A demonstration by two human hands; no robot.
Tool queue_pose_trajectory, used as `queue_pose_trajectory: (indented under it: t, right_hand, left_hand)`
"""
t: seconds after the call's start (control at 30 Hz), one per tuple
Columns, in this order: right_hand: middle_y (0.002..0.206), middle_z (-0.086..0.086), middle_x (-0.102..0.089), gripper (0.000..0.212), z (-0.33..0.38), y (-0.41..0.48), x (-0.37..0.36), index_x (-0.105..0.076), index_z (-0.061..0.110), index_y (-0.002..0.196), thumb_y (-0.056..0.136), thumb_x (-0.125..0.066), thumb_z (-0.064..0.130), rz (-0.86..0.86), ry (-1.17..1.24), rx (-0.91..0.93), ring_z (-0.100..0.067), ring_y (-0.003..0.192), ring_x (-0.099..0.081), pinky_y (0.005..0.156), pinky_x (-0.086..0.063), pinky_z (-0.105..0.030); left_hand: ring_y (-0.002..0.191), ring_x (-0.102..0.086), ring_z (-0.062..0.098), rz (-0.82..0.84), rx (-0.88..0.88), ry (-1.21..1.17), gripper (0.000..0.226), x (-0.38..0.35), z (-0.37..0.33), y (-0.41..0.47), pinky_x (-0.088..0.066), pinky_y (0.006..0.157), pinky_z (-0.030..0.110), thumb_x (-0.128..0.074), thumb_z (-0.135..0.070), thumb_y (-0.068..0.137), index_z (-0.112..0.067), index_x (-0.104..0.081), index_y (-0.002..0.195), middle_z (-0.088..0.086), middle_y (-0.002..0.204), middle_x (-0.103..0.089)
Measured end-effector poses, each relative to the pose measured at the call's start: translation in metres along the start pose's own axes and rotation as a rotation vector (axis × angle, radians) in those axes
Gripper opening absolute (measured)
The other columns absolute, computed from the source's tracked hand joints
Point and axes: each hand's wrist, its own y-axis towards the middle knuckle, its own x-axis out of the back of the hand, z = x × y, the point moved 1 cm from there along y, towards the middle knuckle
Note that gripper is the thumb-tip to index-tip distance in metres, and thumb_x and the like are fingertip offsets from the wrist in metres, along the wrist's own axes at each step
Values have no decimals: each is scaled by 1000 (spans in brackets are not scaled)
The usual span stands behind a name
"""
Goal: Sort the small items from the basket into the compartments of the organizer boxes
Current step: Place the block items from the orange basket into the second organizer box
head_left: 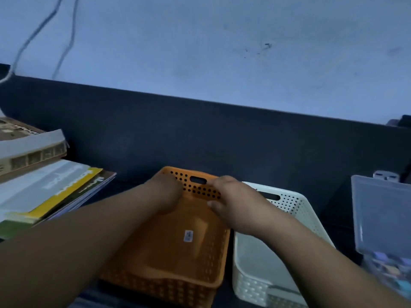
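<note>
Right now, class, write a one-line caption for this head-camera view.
Left hand and right hand reach into the orange basket; white basket beside it, organizer box at right.

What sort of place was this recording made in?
Probably a home or office desk against a pale wall: a stack of books lies at left, an orange perforated plastic basket and a white perforated plastic basket sit on the dark desktop, a clear plastic organizer box at right.

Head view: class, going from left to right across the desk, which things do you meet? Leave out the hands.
A stack of books → orange basket → white basket → clear organizer box.
</note>
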Motion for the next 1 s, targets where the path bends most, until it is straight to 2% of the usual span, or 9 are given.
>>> queue_pose_trajectory:
  t: [0.13,0.33,0.43,0.5,0.63,0.77,0.83,0.9,1.0]
  right_hand:
    - [149,3,-37,54,1,2,-5,-36,23,147,97,-52,35,-1,-18,-51,-16,136,-36,109,-34,-28]
    - [152,3,-33,56,7,11,-11,-33,26,149,97,-53,34,18,-31,-114,-17,136,-38,108,-33,-27]
    - [150,2,-36,55,14,23,-14,-35,24,147,97,-53,34,43,-45,-113,-19,134,-40,107,-37,-30]
    - [147,0,-40,54,19,37,-16,-37,24,146,96,-54,34,52,-57,-104,-21,131,-43,105,-39,-31]
    - [134,-7,-50,44,29,76,-24,-47,18,136,95,-55,33,118,-97,-108,-26,120,-50,94,-43,-33]
    - [106,-6,-61,24,37,118,-46,-56,20,113,90,-59,27,183,-96,-124,-25,93,-58,75,-48,-32]
    - [100,-4,-62,22,38,135,-60,-58,21,112,92,-58,28,216,-94,-133,-23,87,-59,69,-45,-31]
    - [108,-5,-59,31,39,148,-73,-55,24,125,95,-54,31,249,-87,-139,-23,92,-59,72,-45,-31]
    - [129,-8,-49,44,38,158,-83,-42,28,141,98,-48,37,301,-128,-153,-28,110,-54,81,-44,-33]
  left_hand:
    - [109,-53,23,44,-83,355,29,-30,12,26,-40,98,40,-43,-26,96,-19,-56,120,6,119,-57]
    - [109,-50,24,-68,-117,448,31,-38,22,34,-43,96,40,-50,-21,93,-11,-56,121,10,120,-52]
    - [111,-48,21,-114,-168,126,29,-30,28,24,-41,96,36,-52,-24,91,-18,-53,120,4,121,-50]
    - [99,-51,15,-180,-184,-282,23,-21,38,11,-46,85,32,-59,-23,85,-27,-51,106,-3,112,-52]
    - [83,-57,8,-242,-114,-893,41,-9,59,-15,-51,68,31,-78,-18,65,-35,-49,88,-8,95,-55]
    - [85,-60,14,-298,-56,-1129,46,-10,68,-34,-53,67,35,-81,-14,62,-36,-50,89,-2,96,-58]
    - [88,-59,11,-329,-32,-1209,45,-13,75,-40,-49,65,28,-80,-9,66,-34,-53,92,-3,99,-58]
    - [90,-56,6,-348,-17,-1251,45,-14,83,-46,-42,63,19,-79,-7,69,-36,-56,95,-6,101,-57]
    - [84,-58,5,-357,-14,-1333,42,-14,92,-54,-45,60,14,-73,0,74,-35,-60,93,-7,96,-61]
